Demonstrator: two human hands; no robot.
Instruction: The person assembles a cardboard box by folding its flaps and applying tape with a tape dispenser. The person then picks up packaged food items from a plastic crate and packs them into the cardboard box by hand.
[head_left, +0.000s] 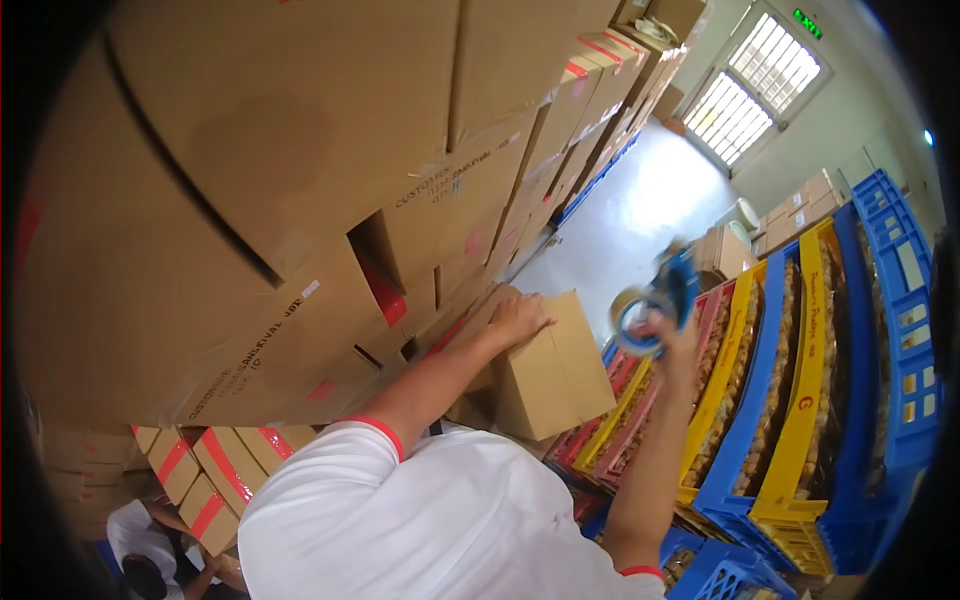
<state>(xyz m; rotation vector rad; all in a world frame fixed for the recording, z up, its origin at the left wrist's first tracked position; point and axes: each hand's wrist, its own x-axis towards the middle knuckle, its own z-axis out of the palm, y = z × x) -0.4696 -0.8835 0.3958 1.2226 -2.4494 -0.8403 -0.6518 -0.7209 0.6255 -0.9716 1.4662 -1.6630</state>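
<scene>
A plain brown cardboard box [555,370] stands in front of my body, tilted in this view. My left hand [520,320] rests on its upper left edge, fingers curled over the rim and thumb side toward the top face. Off to the right of the box, my right hand [677,342] is wrapped around a blue tape dispenser [680,285]. A roll of tape [636,318] sits on the dispenser, somewhat smeared by motion. The dispenser is apart from the box.
Tall stacks of cardboard cartons [300,120] rise close on my left. Blue crates [740,490] and yellow crates [790,430] with packed goods are piled on my right. Another person [145,550] works at lower left near red-taped boxes [225,465]. A barred door [750,85] lies beyond the floor.
</scene>
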